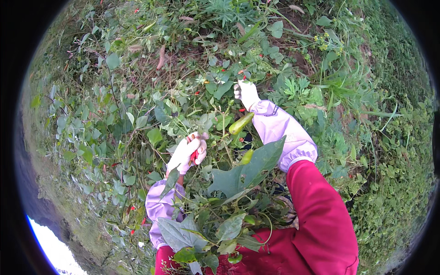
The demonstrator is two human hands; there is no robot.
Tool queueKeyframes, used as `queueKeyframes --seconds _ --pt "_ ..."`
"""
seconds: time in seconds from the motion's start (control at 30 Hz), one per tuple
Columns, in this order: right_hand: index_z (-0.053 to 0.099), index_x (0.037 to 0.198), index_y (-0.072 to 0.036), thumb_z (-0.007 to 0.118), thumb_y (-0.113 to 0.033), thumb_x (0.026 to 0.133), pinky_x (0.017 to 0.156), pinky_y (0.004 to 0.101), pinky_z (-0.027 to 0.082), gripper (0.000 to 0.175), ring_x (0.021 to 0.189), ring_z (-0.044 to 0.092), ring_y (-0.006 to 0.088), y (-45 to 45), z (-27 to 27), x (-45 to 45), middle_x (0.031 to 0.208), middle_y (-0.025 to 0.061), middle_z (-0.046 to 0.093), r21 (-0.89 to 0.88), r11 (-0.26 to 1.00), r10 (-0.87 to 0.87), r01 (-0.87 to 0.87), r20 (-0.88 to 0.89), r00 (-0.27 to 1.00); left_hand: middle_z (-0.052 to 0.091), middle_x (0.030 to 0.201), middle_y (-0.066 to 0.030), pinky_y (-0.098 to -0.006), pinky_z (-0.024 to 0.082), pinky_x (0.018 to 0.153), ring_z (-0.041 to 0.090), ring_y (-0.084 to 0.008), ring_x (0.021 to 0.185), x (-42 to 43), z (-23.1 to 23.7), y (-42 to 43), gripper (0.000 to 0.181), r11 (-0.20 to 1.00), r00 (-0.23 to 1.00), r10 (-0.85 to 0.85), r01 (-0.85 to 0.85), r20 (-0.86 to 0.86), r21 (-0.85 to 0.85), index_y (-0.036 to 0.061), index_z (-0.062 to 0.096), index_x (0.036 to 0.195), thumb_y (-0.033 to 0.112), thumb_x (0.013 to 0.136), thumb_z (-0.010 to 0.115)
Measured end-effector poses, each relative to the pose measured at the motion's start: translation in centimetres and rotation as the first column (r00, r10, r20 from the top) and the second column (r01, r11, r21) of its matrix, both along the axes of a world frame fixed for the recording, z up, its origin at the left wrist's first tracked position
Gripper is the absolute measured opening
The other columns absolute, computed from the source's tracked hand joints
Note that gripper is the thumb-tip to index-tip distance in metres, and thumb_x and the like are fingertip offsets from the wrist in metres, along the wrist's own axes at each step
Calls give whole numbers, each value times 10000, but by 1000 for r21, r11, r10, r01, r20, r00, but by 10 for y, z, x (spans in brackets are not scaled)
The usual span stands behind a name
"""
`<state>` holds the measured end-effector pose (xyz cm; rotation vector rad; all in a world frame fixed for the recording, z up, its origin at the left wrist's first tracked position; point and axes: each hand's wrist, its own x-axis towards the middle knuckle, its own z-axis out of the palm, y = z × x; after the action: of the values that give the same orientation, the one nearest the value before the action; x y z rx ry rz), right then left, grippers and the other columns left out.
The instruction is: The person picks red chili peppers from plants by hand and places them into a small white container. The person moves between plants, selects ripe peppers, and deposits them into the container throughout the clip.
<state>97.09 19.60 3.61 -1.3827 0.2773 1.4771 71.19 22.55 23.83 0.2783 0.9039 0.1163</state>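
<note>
My left hand [184, 153], in a white glove, is closed around several red chili peppers [194, 156]. Leafy stems surround it. Farther out and to the right, my right hand [248, 94], also white-gloved, reaches into the foliage with its fingers curled. Just beyond its knuckles a small red pepper [244, 77] shows; whether the fingers grip anything is hidden. Below that wrist hangs a large yellow-green pepper [241, 123]. A second green pepper [246, 156] is partly covered by a broad green leaf [247, 172] close to the camera.
Dense weeds and vines spread on all sides, with red peppers [132, 220] low at left. Tall grass [331, 86] grows at right, and brown seed heads [161, 56] stand farther out. Leafy stems [230, 228] rise against my red jacket [275, 251].
</note>
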Motion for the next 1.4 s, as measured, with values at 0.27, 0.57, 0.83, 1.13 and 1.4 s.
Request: queueKeyframes --seconds 0.27,0.57,0.83,1.13,1.4 --pt "581 1038 -47 477 -193 938 483 218 400 205 517 478 78 -4 118 -27 675 5 551 138 872 449 -469 154 880 504 705 -14 -236 363 453 476 -119 545 13 9 2 189 985 989 112 -98 -96 143 43 504 1041 196 936 536" --pt "623 910 -88 549 -222 856 627 408 474 162 689 612 308 -25 141 -61 719 106 615 100 133 540 -986 827 157 541 709 -12 -207 409 477 522 -85 567 23 12 4 220 957 961 21 60 -275 283 25 536 1107 168 941 519" --pt "525 1238 -94 596 -312 871 820 378 485 433 935 611 295 61 62 13 1096 161 599 -294 848 363 -441 928 79 540 724 -36 -229 391 443 492 -115 534 1 2 -10 249 978 977 134 -104 -164 181 37 488 1119 198 941 552" --pt "671 972 -153 561 -190 822 813 386 476 190 940 577 303 43 44 -78 1108 108 602 -167 464 262 -870 964 -45 589 975 -138 -226 383 424 471 -114 515 9 -3 -1 259 977 996 65 -51 -64 205 32 479 1063 263 957 530" --pt "603 822 -73 473 -67 796 682 378 473 133 763 598 326 72 48 -9 811 127 601 -68 820 207 -568 961 184 566 795 -30 -199 397 461 477 -64 539 7 9 0 157 990 984 -17 41 -179 136 87 518 960 240 940 541"
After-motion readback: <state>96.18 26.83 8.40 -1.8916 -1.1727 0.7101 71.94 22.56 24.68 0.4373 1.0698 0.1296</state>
